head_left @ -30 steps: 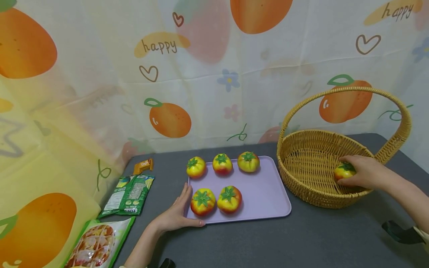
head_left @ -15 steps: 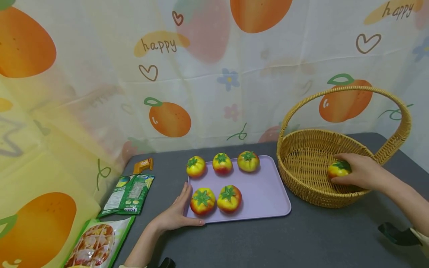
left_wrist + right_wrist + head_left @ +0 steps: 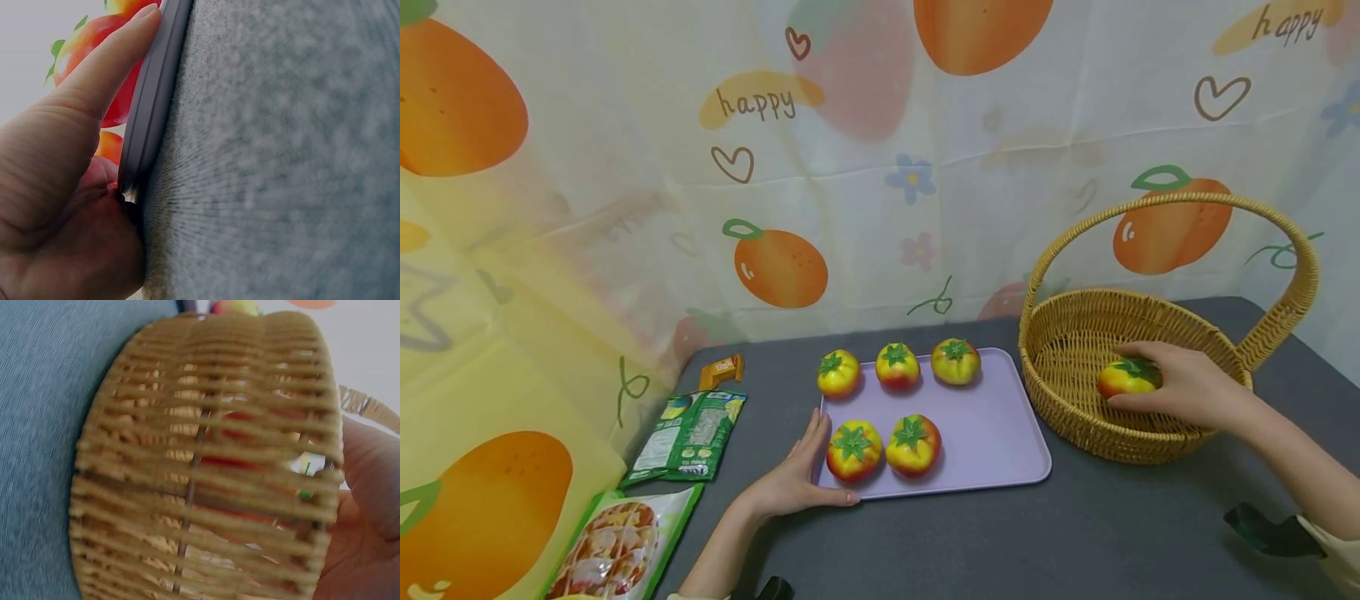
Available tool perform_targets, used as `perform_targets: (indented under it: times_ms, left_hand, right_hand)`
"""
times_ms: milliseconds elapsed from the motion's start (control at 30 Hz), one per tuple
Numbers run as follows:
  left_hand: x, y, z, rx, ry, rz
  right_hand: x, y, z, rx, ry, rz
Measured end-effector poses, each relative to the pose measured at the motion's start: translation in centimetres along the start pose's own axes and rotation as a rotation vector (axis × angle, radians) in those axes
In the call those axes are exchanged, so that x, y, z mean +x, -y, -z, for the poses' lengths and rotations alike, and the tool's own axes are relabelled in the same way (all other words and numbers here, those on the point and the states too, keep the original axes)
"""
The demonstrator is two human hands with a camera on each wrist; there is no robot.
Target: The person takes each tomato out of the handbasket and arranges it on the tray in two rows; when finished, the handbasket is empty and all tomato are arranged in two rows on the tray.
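Note:
Inside the wicker basket [image 3: 1075, 358] my right hand [image 3: 1187, 385] grips a yellow-red tomato [image 3: 1123, 379] with a green leafy top, held low over the woven bottom. In the right wrist view the basket wall [image 3: 206, 481] hides most of this tomato, and part of the hand [image 3: 369, 519] shows behind the rim. My left hand [image 3: 793, 479] rests at the near left corner of the lilac tray [image 3: 985, 442], fingers straight along its left side and thumb along the front edge. Several similar tomatoes [image 3: 913, 446] stand on the tray in two rows.
A small orange-brown packet [image 3: 721, 372], a green snack bag [image 3: 688, 435] and a larger green-and-white food bag [image 3: 625, 542] lie left of the tray. The basket's tall handle [image 3: 1172, 200] arches over its opening. Behind the dark table [image 3: 1000, 550] hangs a fruit-print cloth [image 3: 865, 192].
My right hand has carried the tomato leftward inside the basket, from its right side toward the middle. The left hand, the tray and the tomatoes on it have stayed in place.

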State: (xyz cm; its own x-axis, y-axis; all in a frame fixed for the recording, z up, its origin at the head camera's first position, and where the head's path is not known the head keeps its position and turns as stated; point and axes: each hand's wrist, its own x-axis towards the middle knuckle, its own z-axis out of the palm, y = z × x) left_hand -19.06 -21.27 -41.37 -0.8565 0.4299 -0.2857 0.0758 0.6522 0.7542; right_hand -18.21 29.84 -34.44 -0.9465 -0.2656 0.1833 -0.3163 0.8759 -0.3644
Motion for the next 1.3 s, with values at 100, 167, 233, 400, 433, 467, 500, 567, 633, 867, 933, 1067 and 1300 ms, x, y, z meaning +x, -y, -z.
perform_targets:
  times_ms: [100,167,233,400,433,467,500,567,633,867,933,1067,1300]
  left_hand:
    - [0.0,0.0,0.0,0.001,-0.001,-0.001]
    - [0.0,0.1,0.0,0.001,-0.002,0.001]
    - [0.0,0.1,0.0,0.001,-0.002,0.001]
    - [0.0,0.1,0.0,-0.003,0.0,0.002]
    - [0.0,0.1,0.0,-0.004,0.001,0.003]
    - [0.0,0.1,0.0,-0.005,0.001,0.003]
    - [0.0,0.1,0.0,-0.005,0.001,0.003]
    - [0.0,0.1,0.0,-0.008,0.0,0.004]
    - [0.1,0.1,0.0,-0.008,0.0,0.005]
    - [0.1,0.2,0.0,-0.013,0.0,0.011]
    - [0.1,0.1,0.0,-0.011,-0.001,0.01]
    - [0.1,0.1,0.0,-0.007,-0.001,0.008]
    - [0.1,0.1,0.0,-0.009,-0.001,0.007]
  right_hand:
    - [0.1,0.7,-0.1,0.019,0.01,-0.011]
    - [0.2,1.1,-0.1,0.027,0.013,-0.014]
    - [0.2,1.6,0.0,0.037,0.014,-0.014]
    - [0.4,2.7,0.2,0.057,0.005,-0.01]
    - [0.5,2.9,0.2,0.059,0.002,-0.008]
    - [0.5,3.1,0.3,0.063,-0.001,-0.007]
    - [0.5,3.3,0.4,0.066,-0.005,-0.005]
    - [0.6,3.9,0.6,0.074,-0.009,0.001]
    - [0.6,4.4,0.8,0.089,-0.014,0.008]
    - [0.8,6.2,0.8,0.135,-0.053,0.04]
    - [0.9,6.7,0.6,0.156,-0.06,0.049]
    - [1.0,7.7,0.3,0.195,-0.051,0.058]
    - [1.2,9.3,-0.4,0.232,-0.023,0.102]
